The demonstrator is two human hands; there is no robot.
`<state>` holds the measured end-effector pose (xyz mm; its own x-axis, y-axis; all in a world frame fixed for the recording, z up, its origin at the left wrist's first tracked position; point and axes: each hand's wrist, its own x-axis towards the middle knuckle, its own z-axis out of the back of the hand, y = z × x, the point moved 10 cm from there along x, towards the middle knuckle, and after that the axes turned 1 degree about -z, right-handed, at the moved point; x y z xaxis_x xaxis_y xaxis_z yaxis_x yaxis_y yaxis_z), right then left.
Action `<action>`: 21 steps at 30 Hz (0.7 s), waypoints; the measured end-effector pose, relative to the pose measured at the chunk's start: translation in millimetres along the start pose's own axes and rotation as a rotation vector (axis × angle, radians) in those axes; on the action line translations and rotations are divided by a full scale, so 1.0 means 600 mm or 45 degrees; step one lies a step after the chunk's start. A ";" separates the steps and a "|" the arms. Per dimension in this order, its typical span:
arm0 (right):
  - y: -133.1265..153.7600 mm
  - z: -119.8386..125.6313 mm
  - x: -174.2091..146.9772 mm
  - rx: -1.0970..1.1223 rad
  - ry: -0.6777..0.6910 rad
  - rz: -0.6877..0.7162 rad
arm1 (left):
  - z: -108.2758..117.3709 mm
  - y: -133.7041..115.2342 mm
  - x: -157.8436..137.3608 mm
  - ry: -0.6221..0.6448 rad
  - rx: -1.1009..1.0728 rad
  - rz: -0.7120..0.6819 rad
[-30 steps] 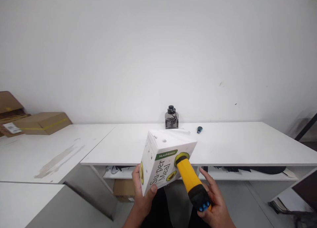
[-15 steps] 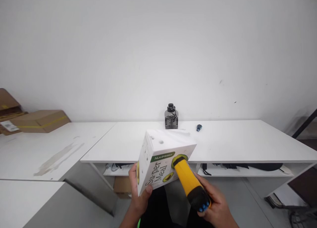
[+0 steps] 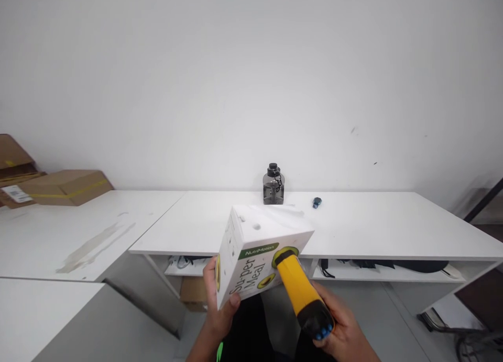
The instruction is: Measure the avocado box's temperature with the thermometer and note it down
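My left hand (image 3: 220, 307) is closed on the lower left side of a white carton (image 3: 271, 230), with the thumb on its front. The carton is tilted and carries the words "Su-per Meal" and avocado pictures. In my right hand (image 3: 340, 320) is a yellow and black handheld barcode scanner (image 3: 301, 286) with small blue dots on its near end. Its black far end overlaps the carton's printed front; whether the two touch, I cannot tell. The scanner hides part of my right hand's grip.
A dark clear water bottle (image 3: 273, 186) and a small dark watch-like object (image 3: 316, 201) stand on the white desk (image 3: 373, 220) by the wall. Cables and dark items fill the shelf (image 3: 377, 273) below. Brown cardboard boxes (image 3: 70, 186) lie at the left.
The view has shifted slightly. The carton and the scanner keep nearly the same pose in my hands.
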<state>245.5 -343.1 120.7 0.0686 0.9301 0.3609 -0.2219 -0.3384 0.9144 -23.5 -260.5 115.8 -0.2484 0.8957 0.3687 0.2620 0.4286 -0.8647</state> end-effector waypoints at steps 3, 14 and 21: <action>-0.016 0.000 -0.006 0.019 0.033 -0.107 | 0.001 0.005 0.001 0.030 -0.027 -0.011; -0.035 -0.002 0.017 0.324 -0.142 -0.173 | 0.082 0.067 0.046 -0.237 0.219 0.050; -0.030 0.055 0.028 0.106 -0.630 -0.232 | 0.146 0.131 0.215 -0.525 0.487 0.091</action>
<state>283.0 -326.2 116.2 0.5540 0.8030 0.2199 -0.0868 -0.2070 0.9745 -116.7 -121.4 65.6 -0.6061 0.7679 0.2074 -0.0461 0.2265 -0.9729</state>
